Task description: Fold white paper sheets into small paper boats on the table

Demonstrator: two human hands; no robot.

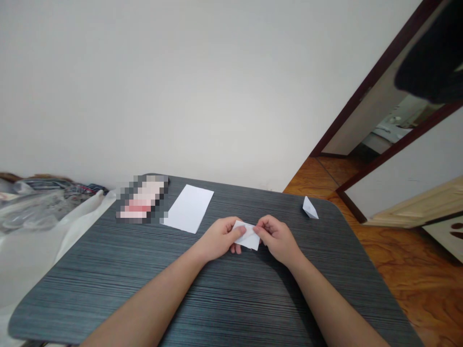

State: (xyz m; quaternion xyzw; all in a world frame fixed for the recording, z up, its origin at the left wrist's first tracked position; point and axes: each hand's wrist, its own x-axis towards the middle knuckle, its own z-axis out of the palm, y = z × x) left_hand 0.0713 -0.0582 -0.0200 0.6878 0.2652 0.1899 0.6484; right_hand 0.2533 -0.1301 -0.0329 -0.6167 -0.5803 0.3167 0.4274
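Between my two hands is a small folded piece of white paper (249, 239), held just above the middle of the dark table. My left hand (221, 237) grips its left end, thumb on top and fingers underneath. At the right upper edge, my right hand (277, 237) pinches the paper between thumb and curled fingers. A crease or flap runs slantwise across the paper's face. Its underside is hidden from me.
White paper sheets (190, 208) lie flat on the dark striped table (202, 308), beside a blurred-out item (142, 200). Near the right back corner stands a small folded paper shape (310, 208). A wall (217, 96) rises behind; plastic-covered things (47, 207) are at left.
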